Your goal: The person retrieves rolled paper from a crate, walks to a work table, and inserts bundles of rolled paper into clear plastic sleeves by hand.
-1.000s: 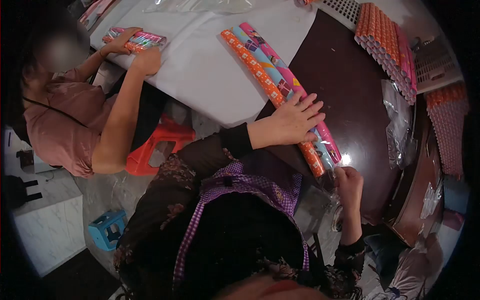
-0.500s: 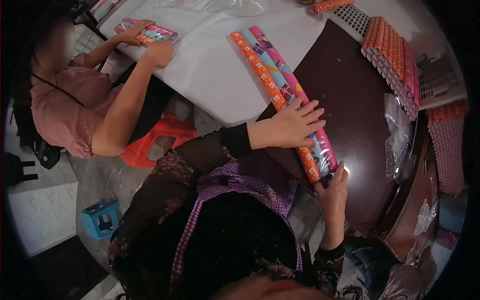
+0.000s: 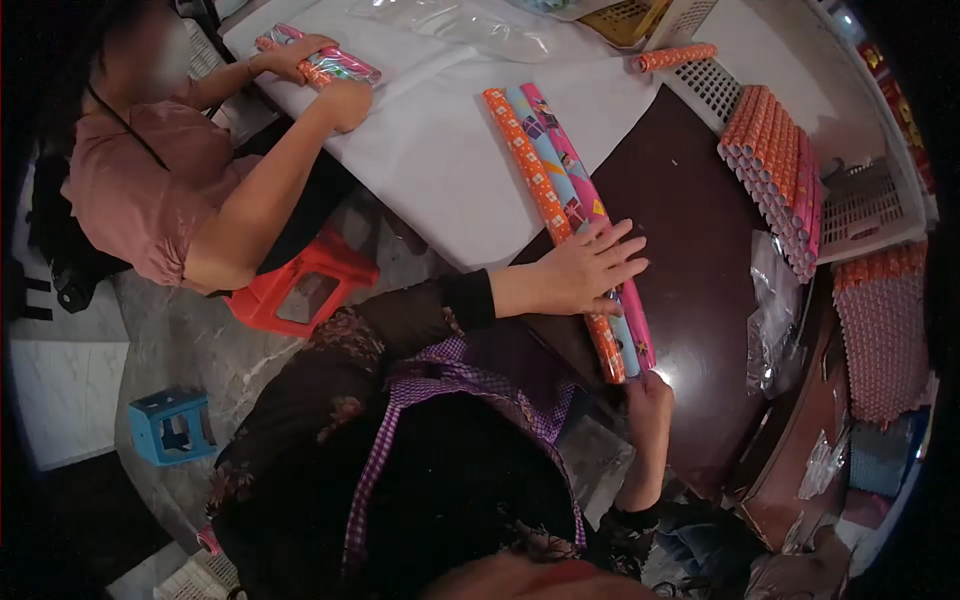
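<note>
Three wrapping-paper rolls lie side by side: an orange one (image 3: 528, 160) with white flowers, a light blue one (image 3: 553, 160) and a pink one (image 3: 566, 160). A shiny clear film seems to cover their near ends. My left hand (image 3: 575, 272) rests flat across the rolls, fingers spread. At their near end, my right hand (image 3: 650, 402) has its fingers closed together; whatever they pinch there is too hidden to name. The rolls stretch from the brown tabletop (image 3: 690, 220) onto a white sheet (image 3: 430, 160).
At left a co-worker in a pink top holds a bundle of wrapped rolls (image 3: 345, 68). Stacked orange and pink rolls (image 3: 765, 140) lie by a white basket (image 3: 870, 200) at right. Clear plastic sleeves (image 3: 770, 310) lie near the table edge. Red (image 3: 310, 285) and blue (image 3: 170, 428) stools stand on the floor.
My right hand's fingers have closed at the near end of the rolls, where they were more extended before. My left hand stays spread on the rolls. The whole view has shifted slightly.
</note>
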Motion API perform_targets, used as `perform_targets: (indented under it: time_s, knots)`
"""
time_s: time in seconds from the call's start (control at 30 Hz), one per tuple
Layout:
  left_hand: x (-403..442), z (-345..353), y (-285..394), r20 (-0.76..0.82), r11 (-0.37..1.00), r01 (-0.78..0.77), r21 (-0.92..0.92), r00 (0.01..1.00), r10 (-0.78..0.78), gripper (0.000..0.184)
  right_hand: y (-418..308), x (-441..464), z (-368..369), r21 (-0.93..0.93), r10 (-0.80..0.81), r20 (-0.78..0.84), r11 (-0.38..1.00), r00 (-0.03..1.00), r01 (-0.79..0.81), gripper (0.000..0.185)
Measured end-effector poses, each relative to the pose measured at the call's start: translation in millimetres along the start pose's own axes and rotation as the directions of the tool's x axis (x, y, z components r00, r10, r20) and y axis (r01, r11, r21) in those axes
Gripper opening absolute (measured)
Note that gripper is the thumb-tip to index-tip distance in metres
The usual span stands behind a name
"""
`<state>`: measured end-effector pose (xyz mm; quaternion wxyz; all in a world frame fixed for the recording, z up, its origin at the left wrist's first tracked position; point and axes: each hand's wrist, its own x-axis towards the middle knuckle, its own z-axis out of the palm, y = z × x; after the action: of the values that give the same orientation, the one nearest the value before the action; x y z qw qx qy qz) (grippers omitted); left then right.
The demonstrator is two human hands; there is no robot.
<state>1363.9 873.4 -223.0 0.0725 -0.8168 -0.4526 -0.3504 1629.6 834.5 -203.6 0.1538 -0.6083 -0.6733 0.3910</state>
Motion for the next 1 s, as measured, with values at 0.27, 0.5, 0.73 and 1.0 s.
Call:
perform_targets:
  time_s: [0.27,0.5,0.73,1.0]
  knots:
    - [-63.9,-74.1,45.8,0.735,-0.028,0.798,-0.603,0.541,-0.408,0.043,-8.9,-32.0,11.9,0.306,-0.172,-0.095,0.932,0.981,0.193,0.010]
    - [-87.0,-40.6,119.8,0.729,-0.193,0.704,-0.684,0.664,-0.165,0.056,-13.2,-52.7,59.2,0.293,-0.478,-0.042,0.834,0.877,0.468,0.016]
    - [-118.4,-22.7,152.8,0.672,-0.681,0.230,-0.695,0.544,-0.503,0.052,14.3,-44.3,99.5,0.222,-0.689,0.128,0.721,0.714,0.656,0.006]
    - [-134.1,-33.1,154.7,0.638,-0.600,0.224,-0.768,0.349,-0.687,0.047,6.0,-46.4,125.8,0.180,-0.667,0.388,0.731,0.635,0.658,0.013]
